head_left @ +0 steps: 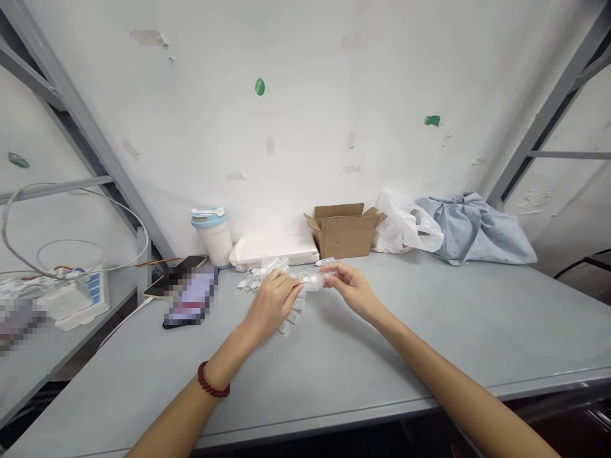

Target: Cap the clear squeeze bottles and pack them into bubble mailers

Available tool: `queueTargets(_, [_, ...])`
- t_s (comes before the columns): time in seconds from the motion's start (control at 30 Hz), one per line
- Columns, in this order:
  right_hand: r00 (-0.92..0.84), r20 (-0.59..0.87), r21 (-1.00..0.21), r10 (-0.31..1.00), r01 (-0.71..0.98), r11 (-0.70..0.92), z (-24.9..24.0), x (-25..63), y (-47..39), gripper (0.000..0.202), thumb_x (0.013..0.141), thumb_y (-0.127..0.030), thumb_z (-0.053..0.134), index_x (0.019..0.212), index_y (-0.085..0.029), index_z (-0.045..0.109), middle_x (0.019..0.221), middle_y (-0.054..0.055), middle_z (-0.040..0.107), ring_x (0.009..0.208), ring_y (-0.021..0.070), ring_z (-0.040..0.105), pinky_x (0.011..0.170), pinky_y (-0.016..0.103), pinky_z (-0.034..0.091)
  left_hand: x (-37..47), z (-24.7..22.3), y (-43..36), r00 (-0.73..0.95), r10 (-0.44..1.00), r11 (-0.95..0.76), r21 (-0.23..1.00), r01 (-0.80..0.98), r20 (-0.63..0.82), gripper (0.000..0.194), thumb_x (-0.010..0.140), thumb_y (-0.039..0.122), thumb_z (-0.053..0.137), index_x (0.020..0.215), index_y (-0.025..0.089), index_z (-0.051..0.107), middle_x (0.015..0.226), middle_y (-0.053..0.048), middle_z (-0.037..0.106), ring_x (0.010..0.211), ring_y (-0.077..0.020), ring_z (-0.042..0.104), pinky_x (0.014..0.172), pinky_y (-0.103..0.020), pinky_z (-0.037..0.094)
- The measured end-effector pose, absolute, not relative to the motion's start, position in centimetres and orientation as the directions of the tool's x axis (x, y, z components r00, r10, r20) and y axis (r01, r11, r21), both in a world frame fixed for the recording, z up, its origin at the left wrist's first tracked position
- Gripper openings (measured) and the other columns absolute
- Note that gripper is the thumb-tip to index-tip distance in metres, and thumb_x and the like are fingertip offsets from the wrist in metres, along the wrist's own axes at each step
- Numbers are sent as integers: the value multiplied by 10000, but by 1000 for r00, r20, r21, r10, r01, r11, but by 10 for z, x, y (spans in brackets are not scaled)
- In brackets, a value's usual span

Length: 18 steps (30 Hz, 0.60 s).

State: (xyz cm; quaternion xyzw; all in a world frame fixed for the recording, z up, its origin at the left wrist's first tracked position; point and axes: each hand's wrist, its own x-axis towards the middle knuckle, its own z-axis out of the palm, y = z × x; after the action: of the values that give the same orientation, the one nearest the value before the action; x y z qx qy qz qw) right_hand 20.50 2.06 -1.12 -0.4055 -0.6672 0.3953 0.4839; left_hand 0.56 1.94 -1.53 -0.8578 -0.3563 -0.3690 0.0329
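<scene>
My right hand (351,287) pinches a small clear plastic tube (317,278) with a white end between thumb and fingertips. Close by on the left, my left hand (272,299) is closed, its thumb and forefinger pressed together near the tube's thin white loop (304,277). What those left fingertips hold is too small to make out. Behind and beneath the left hand lies a pile of similar clear tubes (296,304) with white loops (245,284), partly hidden by that hand. One more tube (326,261) rests just behind my right fingertips.
Behind the pile are a stack of white sheets (277,249), an open cardboard box (347,238), a white plastic bag (403,226) and blue cloth (477,232). To the left stand a lidded cup (216,242), a phone (167,283), a purple item (193,296) and cables (126,318).
</scene>
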Motion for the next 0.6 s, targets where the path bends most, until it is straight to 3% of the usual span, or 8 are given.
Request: queueTargets(0.6, [-170,305,-933,937,142,330,-12,204,20,214,791,-319,511,918,-179,613,701,10,612,693,140,575,628,261,427,6,-17,20,426,586,-739,240,629,689,176,882,226,449,832,184,613,741,-31,639,723,-166,498,679,-301,422])
